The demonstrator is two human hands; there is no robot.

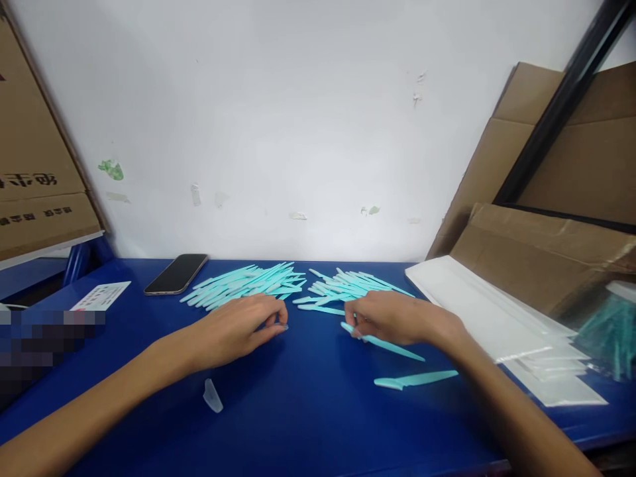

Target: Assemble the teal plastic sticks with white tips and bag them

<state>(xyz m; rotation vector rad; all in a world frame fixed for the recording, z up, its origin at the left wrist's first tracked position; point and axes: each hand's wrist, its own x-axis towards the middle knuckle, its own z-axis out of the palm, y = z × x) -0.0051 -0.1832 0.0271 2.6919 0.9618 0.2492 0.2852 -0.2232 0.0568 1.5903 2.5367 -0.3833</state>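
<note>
My right hand (pixel 380 316) is closed around the end of a turquoise eyebrow razor (pixel 395 349), whose slim handle slants down to the right. My left hand (pixel 248 329) is pinched shut; a small, clear bluish edge shows at its fingertips, too little to identify. One heap of turquoise razors (pixel 243 285) lies behind my left hand. Another razor heap (pixel 342 285) is behind my right hand, partly covered by it. A single razor (pixel 417 379) rests on the blue table (pixel 308 411) beside my right forearm. Below my left wrist lies a translucent blade cap (pixel 212 396).
A phone (pixel 176 274) and a printed card (pixel 102 296) lie at the left. White plastic sleeves (pixel 477 311) are stacked on the right, beside a clear bag of turquoise pieces (pixel 613 331). Cardboard (pixel 541 258) stands at the right, a carton (pixel 40 146) at the left.
</note>
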